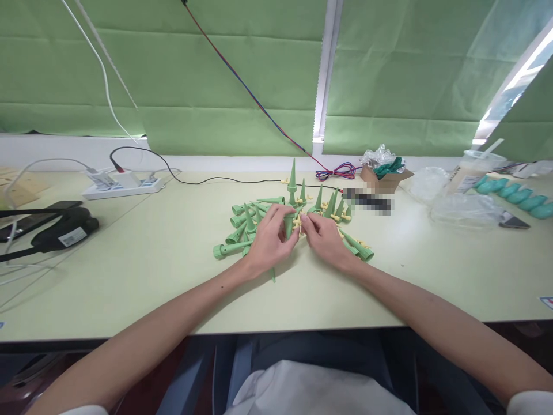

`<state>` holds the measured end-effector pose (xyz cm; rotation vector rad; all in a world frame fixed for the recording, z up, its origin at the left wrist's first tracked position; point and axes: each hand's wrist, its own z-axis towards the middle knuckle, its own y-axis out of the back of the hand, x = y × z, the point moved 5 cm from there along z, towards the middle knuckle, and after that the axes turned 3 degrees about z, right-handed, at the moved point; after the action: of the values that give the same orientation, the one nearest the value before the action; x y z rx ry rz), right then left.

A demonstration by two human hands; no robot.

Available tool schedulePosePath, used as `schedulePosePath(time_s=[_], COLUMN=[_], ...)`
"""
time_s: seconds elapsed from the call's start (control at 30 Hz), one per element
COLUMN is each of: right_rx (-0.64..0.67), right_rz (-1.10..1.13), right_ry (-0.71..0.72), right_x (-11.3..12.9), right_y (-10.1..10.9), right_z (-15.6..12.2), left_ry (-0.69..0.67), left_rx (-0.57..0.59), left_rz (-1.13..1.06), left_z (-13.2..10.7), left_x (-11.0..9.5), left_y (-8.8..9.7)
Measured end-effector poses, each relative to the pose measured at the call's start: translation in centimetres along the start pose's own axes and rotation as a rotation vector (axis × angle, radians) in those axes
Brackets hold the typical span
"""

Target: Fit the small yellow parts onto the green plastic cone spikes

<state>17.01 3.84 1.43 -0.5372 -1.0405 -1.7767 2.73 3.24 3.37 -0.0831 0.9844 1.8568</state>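
My left hand [273,237] is closed around a green plant watering spike [289,227], held upright over the table. Close beside it, my right hand [325,235] has its thumb and forefinger pinched at a small yellow valve [297,221], partly hidden by the fingertips. Around both hands lie many more green spikes, some on their sides like the spike [231,249] at the left. Others stand point up, such as the tall spike [292,178] behind my hands. Small yellow valves [345,218] are fitted to or lie among the spikes on the right.
A blurred black object [367,200] lies behind the pile. Further back stands an open cardboard box [382,181] with wrapping. At right are a drink cup [469,173], plastic bags and teal pieces [518,196]. A power strip [123,187] and black device [64,227] are at left.
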Motion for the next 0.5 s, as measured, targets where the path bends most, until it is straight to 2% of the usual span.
schedulePosePath(time_s=[0.27, 0.5], right_rx=[0.022, 0.025], right_rz=[0.032, 0.091], right_ry=[-0.037, -0.051], right_x=[-0.24, 0.17], right_y=[-0.18, -0.28], right_z=[0.03, -0.30], left_ry=[-0.016, -0.029], left_rx=[0.012, -0.060], left_rz=[0.004, 0.020], left_z=[0.02, 0.16], left_x=[-0.04, 0.15], left_y=[-0.07, 0.25])
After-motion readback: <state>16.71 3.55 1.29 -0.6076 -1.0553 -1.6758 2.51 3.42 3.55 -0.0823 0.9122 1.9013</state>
